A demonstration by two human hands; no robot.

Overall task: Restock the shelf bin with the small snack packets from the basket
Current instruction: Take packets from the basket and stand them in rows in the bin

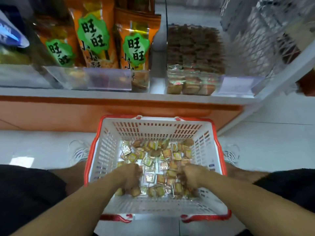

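Note:
A white basket with a red rim (105, 150) stands on the floor between my feet, its bottom covered with several small snack packets (163, 160). Both hands are down inside it. My left hand (130, 176) has its fingers curled into the packets on the left side. My right hand (190, 175) is curled into the pile on the right. What each hand holds is hidden under the knuckles. The clear shelf bin (194, 65) on the low shelf above holds stacked rows of the same packets.
Tall orange snack bags (95, 41) stand on the shelf left of the bin. Clear price-tag holders (109, 79) line the white shelf edge, with an orange base panel (68, 114) below. A wire rack (265, 40) rises at the right. Pale tiled floor surrounds the basket.

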